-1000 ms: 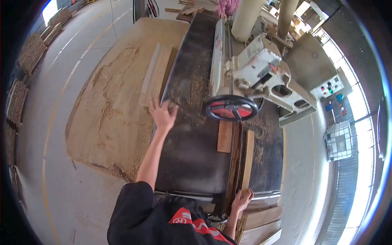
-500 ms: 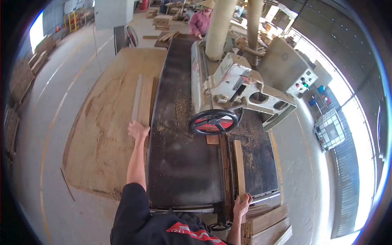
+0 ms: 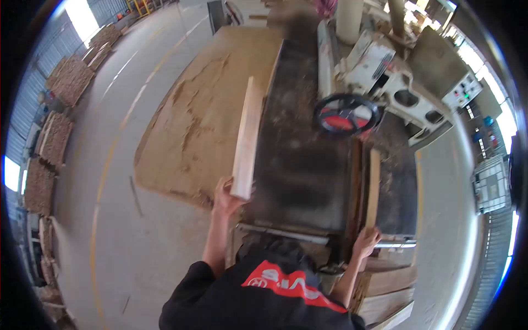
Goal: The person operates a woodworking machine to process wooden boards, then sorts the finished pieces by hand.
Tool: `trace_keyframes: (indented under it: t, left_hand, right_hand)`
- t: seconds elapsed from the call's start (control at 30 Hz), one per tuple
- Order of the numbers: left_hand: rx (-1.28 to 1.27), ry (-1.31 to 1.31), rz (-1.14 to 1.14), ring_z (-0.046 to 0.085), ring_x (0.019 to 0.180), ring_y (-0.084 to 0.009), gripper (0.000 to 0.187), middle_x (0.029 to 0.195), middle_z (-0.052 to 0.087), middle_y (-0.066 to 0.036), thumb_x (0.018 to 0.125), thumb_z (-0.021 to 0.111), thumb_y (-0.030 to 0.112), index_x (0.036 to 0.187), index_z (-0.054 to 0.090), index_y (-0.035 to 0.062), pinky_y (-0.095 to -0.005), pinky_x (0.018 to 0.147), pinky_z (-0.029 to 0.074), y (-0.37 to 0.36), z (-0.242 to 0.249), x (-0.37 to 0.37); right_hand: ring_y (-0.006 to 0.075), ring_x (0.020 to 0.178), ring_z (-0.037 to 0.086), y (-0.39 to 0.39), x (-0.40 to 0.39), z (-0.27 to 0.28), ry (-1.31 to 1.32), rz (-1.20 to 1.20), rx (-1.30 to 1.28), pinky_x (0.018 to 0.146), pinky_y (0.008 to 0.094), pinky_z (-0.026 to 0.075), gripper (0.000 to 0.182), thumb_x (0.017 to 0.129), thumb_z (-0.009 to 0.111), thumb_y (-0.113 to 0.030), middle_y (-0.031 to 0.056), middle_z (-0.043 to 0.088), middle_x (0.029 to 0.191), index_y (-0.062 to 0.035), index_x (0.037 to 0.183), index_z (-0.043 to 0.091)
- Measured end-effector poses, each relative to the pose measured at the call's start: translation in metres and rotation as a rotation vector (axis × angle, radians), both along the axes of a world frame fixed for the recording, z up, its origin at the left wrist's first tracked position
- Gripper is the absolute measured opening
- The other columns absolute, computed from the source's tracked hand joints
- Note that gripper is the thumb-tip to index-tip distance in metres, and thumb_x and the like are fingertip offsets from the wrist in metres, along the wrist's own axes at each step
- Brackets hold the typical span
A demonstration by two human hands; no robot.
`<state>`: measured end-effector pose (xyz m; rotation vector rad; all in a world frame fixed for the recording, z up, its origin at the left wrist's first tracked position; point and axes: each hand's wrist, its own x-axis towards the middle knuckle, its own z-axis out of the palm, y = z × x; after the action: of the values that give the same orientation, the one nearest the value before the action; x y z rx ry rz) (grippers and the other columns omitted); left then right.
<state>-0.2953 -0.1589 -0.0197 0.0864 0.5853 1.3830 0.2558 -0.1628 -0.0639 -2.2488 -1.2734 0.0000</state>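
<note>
My left hand (image 3: 226, 197) grips the near end of a long pale board (image 3: 248, 137), its fingers wrapped round the edge. The board is tilted over the right border of the brown sheet table (image 3: 187, 115), beside the dark machine table (image 3: 302, 181). At the right, my right hand (image 3: 367, 241) is closed on the near end of a narrow wooden strip (image 3: 373, 187). That strip lies lengthwise on the right part of the dark table, just right of a raised guide (image 3: 355, 192).
A machine with a black handwheel (image 3: 346, 114) stands over the dark table. Cut boards (image 3: 388, 289) are stacked below my right hand. A control box (image 3: 463, 91) is at the upper right, and wood piles (image 3: 70, 77) line the left. Part of a person (image 3: 325, 6) shows at the top.
My left hand has drawn a board nearer and lifted its end. My right hand still holds the strip. The view has swung left and down, shifting the scene rightward and up.
</note>
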Motion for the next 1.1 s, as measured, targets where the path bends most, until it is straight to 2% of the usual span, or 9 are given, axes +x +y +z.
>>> trace_keyframes:
  t: [0.2,0.3,0.4,0.5,0.63,0.67,0.9,1.0,1.1]
  left_hand:
    - [0.228,-0.539,0.044,0.05,0.124,-0.0382,0.099,0.159,0.039,-0.026,0.098,0.056,0.077,0.166,0.033,0.0085,-0.0542,0.097,0.049,-0.04,0.009,0.064]
    - [0.186,-0.58,0.068,0.055,0.12,-0.0379,0.095,0.152,0.046,-0.025,0.1,0.055,0.075,0.164,0.037,0.0077,-0.0567,0.096,0.05,-0.053,0.015,0.08]
    - [0.222,-0.33,-0.015,0.058,0.118,-0.038,0.089,0.149,0.051,-0.024,0.1,0.062,0.068,0.162,0.042,0.008,-0.0534,0.097,0.052,-0.063,0.01,0.09]
    - [-0.078,0.524,-0.048,0.059,0.117,-0.034,0.08,0.151,0.049,-0.021,0.107,0.059,0.059,0.169,0.036,0.0138,-0.047,0.092,0.054,-0.078,-0.024,0.091]
    - [-0.326,2.035,-0.161,0.065,0.108,-0.0407,0.108,0.134,0.056,-0.03,0.08,0.09,0.052,0.172,0.036,0.0313,-0.0524,0.088,0.057,-0.097,0.05,0.148]
    - [-0.319,2.183,-0.168,0.064,0.103,-0.0439,0.114,0.107,0.056,-0.028,0.07,0.091,0.044,0.17,0.04,0.0263,-0.0498,0.087,0.056,-0.101,0.065,0.158]
    - [-0.108,2.246,-0.219,0.065,0.105,-0.0489,0.117,0.117,0.058,-0.034,0.068,0.093,0.053,0.169,0.042,0.0221,-0.0532,0.089,0.057,-0.137,0.035,0.208]
    - [0.005,2.0,-0.485,0.058,0.124,-0.0487,0.128,0.138,0.049,-0.037,0.067,0.094,0.06,0.171,0.036,0.0154,-0.0538,0.101,0.052,-0.138,0.044,0.227]
    - [0.467,2.269,-0.491,0.03,0.153,-0.0583,0.133,0.163,0.021,-0.047,0.073,0.092,0.058,0.172,0.023,0.0028,-0.0638,0.119,0.035,-0.134,0.034,0.248]
  right_hand:
    - [0.0395,0.123,0.067,0.001,-0.001,0.007,-0.007,-0.004,-0.056,0.091,0.0542,0.06,0.054,0.101,0.07,-0.037,0.0116,0.053,0.153,-0.0086,0.145,0.059]
    - [0.0387,0.123,0.068,-0.002,0.0,0.009,-0.001,-0.006,-0.093,0.091,0.0536,0.06,0.056,0.102,0.07,-0.038,0.0112,0.052,0.154,-0.009,0.147,0.057]
    - [0.0378,0.122,0.068,0.0,-0.001,0.006,-0.007,0.012,-0.075,0.091,0.0523,0.061,0.058,0.102,0.069,-0.04,0.0116,0.05,0.156,-0.0073,0.149,0.056]
    - [0.038,0.123,0.068,-0.001,-0.002,0.008,0.005,0.016,-0.068,0.093,0.052,0.06,0.059,0.102,0.069,-0.041,0.0121,0.05,0.157,-0.0069,0.149,0.056]
    - [0.0395,0.123,0.068,-0.002,-0.007,0.017,0.02,0.021,-0.072,0.094,0.0518,0.059,0.059,0.102,0.069,-0.038,0.0138,0.049,0.157,-0.0027,0.148,0.056]
    - [0.0399,0.123,0.068,-0.003,-0.006,0.016,0.022,0.037,-0.045,0.095,0.0521,0.059,0.057,0.102,0.069,-0.037,0.0145,0.05,0.156,-0.0024,0.146,0.057]
    - [0.0423,0.127,0.063,-0.003,-0.014,0.026,0.095,0.017,0.011,0.1,0.0517,0.055,0.053,0.098,0.072,-0.03,0.0184,0.052,0.152,-0.0035,0.142,0.058]
    - [0.0425,0.129,0.06,-0.004,-0.013,0.029,0.105,0.032,0.021,0.103,0.0519,0.053,0.053,0.097,0.073,-0.028,0.0188,0.052,0.15,-0.0035,0.141,0.058]
    - [0.0424,0.131,0.059,-0.004,-0.014,0.035,0.136,0.028,0.004,0.105,0.0523,0.052,0.053,0.097,0.073,-0.028,0.0186,0.052,0.15,-0.0033,0.141,0.058]
